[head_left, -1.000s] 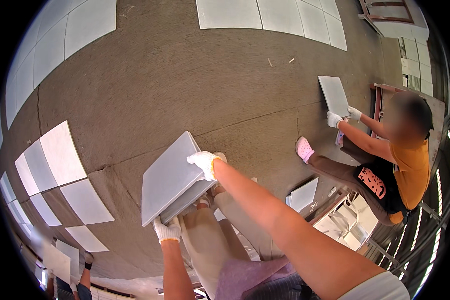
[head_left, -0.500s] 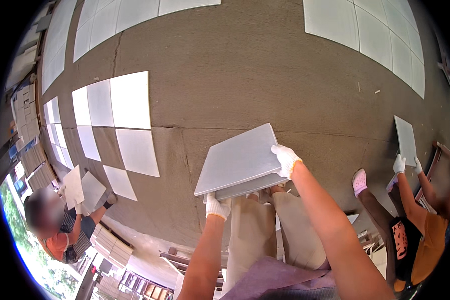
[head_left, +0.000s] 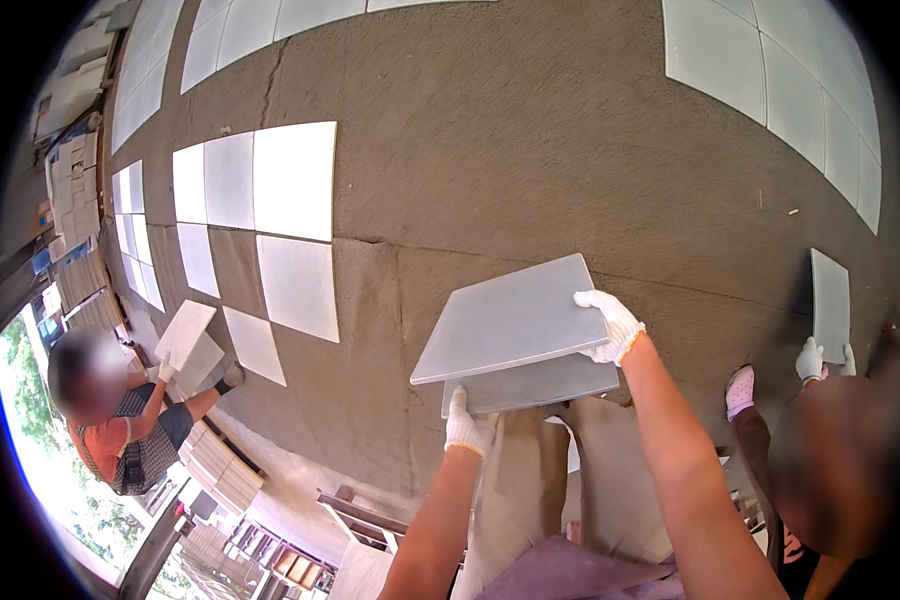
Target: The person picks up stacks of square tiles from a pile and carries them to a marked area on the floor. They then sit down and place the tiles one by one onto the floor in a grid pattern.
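Observation:
Two grey square tiles are held in front of me above the floor. My left hand (head_left: 467,428), in a white knit glove, grips the lower tile (head_left: 535,388) by its near edge, thumb on top. My right hand (head_left: 613,325), gloved too, is closed on the right edge of the upper tile (head_left: 515,312). Between the two tiles a gap shows at the right, and the upper one covers most of the lower. The undersides, and the left fingers beneath, are hidden.
Pale tiles (head_left: 295,285) lie in a patchy grid at left, with more tiles (head_left: 715,60) at far right. A co-worker (head_left: 135,425) at left holds two tiles; another at right holds a tile (head_left: 830,305). A wooden rack (head_left: 355,520) stands behind me at left.
Both tiles have shifted slightly right in view, and the gap between them has widened. My left thumb now lies over the lower tile. The right co-worker has bent forward.

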A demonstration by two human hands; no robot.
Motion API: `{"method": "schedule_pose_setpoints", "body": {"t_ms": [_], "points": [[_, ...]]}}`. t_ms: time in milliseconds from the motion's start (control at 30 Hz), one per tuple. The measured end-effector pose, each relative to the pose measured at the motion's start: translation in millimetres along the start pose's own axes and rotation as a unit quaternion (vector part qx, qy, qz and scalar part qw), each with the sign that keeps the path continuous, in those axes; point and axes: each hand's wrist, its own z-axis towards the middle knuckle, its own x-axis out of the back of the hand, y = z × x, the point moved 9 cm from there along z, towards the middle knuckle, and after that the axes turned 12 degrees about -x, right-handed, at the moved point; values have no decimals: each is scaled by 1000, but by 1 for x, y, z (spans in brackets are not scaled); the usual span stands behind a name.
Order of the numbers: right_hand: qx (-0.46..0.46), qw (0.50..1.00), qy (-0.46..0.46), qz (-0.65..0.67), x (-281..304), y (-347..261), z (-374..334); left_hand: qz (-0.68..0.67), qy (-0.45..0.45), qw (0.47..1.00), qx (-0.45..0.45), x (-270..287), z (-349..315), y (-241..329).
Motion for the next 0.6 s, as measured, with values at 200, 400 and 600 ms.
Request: {"method": "schedule_pose_setpoints", "body": {"t_ms": [200, 400, 600], "points": [[-25, 996, -74, -37, -18, -6, 5, -37, -69, 997, 2, -15, -12, 0], [-31, 988, -150, -34, -32, 38, 0, -31, -81, 993, 74, -41, -18, 6], [76, 989, -89, -84, -57, 107, -31, 303, -377, 873, -64, -28, 2, 16]]}}
